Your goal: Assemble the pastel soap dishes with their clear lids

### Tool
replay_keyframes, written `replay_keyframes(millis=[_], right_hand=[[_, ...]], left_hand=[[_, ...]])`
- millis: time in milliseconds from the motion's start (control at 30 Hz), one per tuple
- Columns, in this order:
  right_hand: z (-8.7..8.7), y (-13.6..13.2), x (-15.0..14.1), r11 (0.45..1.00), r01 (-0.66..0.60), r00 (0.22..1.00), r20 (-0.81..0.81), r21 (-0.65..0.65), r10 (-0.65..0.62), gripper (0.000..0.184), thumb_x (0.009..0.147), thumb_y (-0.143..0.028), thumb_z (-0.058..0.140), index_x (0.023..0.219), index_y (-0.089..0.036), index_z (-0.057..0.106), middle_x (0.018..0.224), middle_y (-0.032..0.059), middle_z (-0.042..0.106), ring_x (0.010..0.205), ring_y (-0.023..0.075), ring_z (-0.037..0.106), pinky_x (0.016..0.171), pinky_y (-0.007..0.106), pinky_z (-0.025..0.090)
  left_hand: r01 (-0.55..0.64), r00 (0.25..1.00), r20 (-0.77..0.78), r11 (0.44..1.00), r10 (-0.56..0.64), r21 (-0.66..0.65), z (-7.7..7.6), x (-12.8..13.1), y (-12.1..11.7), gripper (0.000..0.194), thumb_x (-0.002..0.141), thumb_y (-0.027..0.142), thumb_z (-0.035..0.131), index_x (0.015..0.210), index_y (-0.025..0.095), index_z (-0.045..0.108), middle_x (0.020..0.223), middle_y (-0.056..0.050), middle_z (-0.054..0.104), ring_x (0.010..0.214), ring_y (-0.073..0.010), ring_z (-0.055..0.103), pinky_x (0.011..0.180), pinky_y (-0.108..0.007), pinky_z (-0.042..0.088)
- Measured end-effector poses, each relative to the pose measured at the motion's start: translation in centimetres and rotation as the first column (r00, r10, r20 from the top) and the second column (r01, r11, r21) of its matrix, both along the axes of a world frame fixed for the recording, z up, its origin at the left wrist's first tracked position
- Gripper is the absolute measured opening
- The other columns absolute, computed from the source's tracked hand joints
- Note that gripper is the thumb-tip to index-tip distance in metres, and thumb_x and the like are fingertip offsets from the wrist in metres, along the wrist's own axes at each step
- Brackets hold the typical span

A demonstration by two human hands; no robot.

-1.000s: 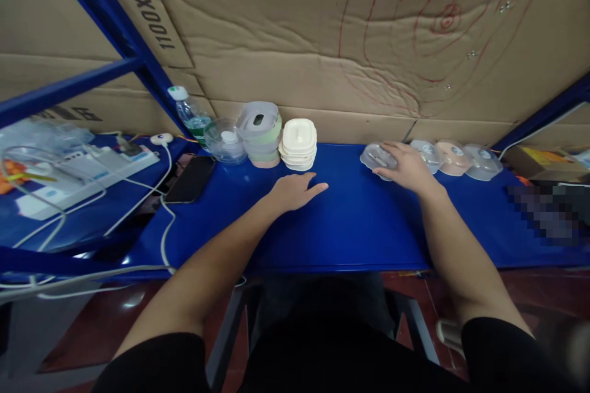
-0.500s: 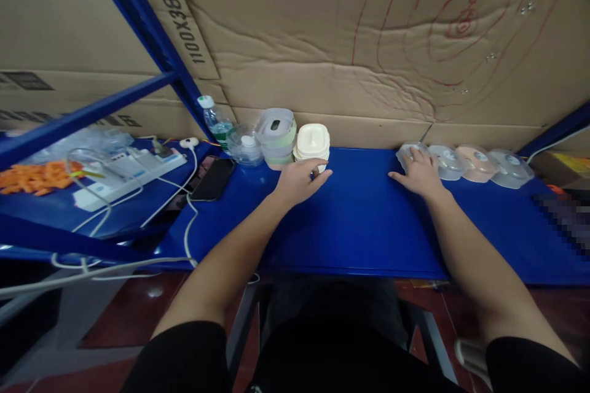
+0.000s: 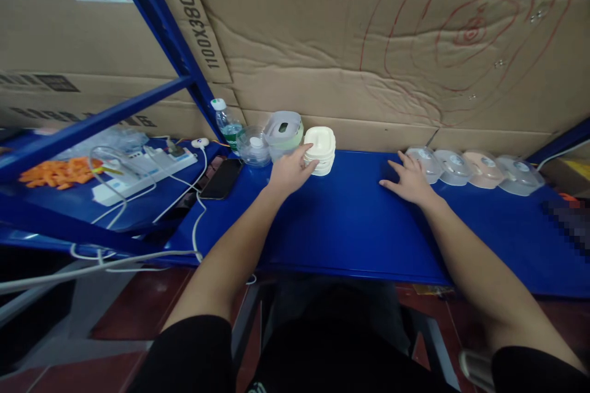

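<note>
A stack of cream square lids (image 3: pixel 320 142) stands against the cardboard at the back of the blue shelf. My left hand (image 3: pixel 291 173) is at the stack's left side, thumb and forefinger apart, the fingertips at its edge; whether they touch it I cannot tell. To the left of the stack are nested pale grey and green containers (image 3: pixel 282 135) and round clear bowls (image 3: pixel 255 148). My right hand (image 3: pixel 410 179) hovers with spread fingers beside the leftmost clear container (image 3: pixel 428 166) of a row, holding nothing.
Along the back right, the row continues with a clear container (image 3: pixel 454 169), a peach container (image 3: pixel 483 170) and another clear one (image 3: pixel 520 177). At left are a water bottle (image 3: pixel 228 126), a phone (image 3: pixel 221 179), a power strip (image 3: pixel 142 175) with cables and orange pieces (image 3: pixel 59 173).
My left hand has drawn back from the front of the cream stack to its left side. My right hand has moved left, off the leftmost clear container. The view has shifted slightly.
</note>
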State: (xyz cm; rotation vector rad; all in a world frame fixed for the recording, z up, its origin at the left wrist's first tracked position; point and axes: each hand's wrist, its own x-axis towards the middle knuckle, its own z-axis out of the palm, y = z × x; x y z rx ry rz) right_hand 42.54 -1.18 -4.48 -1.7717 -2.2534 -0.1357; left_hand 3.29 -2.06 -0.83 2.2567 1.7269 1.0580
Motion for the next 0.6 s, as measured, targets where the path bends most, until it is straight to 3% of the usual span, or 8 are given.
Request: replay_keyframes(millis=[67,167,400,600], right_hand=[[0.1,-0.2,-0.4,0.998,-0.056,0.998,0.008,0.009,0.056,0.08,0.093,-0.068,0.06,0.155,-0.017,0.06,0.175,0.0209,0.034,0.162,0.0519,0.022,0.125,0.077,0.018],[0.1,-0.3,-0.7,0.994,-0.105,0.994,0.003,0.024,0.105,0.077,0.094,-0.067,0.061,0.154,-0.02,0.061,0.176,0.0195,0.033,0.163,0.051,0.021,0.125,0.077,0.018],[-0.6,0.0,-0.7,0.979,-0.205,0.979,-0.008,-0.02,0.204,0.078,0.092,-0.069,0.065,0.152,-0.019,0.061,0.174,0.0185,0.037,0.162,0.0486,0.027,0.126,0.069,0.029],[-0.3,-0.1,-0.7,0.965,-0.261,0.961,-0.086,0.028,0.262,0.078,0.094,-0.071,0.061,0.153,-0.021,0.059,0.171,0.0181,0.043,0.16,0.0466,0.032,0.123,0.071,0.034]], left_hand=[[0.014,0.997,-0.079,0.994,-0.022,-0.108,-0.5,1.1,-0.3,0.06,0.099,0.04,0.067,0.155,0.023,0.057,0.079,-0.001,0.075,0.079,-0.0247,0.071,0.076,-0.034,0.05],[0.042,0.993,-0.101,0.986,-0.059,-0.163,-1.0,1.9,-0.4,0.059,0.103,0.038,0.06,0.159,0.021,0.05,0.084,-0.002,0.077,0.085,-0.0253,0.073,0.08,-0.034,0.051],[0.072,0.994,0.087,0.992,-0.063,-0.106,-1.7,1.3,0.4,0.029,0.105,0.033,0.058,0.13,0.02,0.065,0.077,0.0,0.075,0.081,-0.0242,0.074,0.081,-0.035,0.052],[0.194,0.979,0.065,0.981,-0.192,-0.022,-1.1,1.5,-0.4,0.021,0.105,0.034,0.06,0.122,0.023,0.065,0.075,0.002,0.074,0.075,-0.0194,0.073,0.077,-0.031,0.051]])
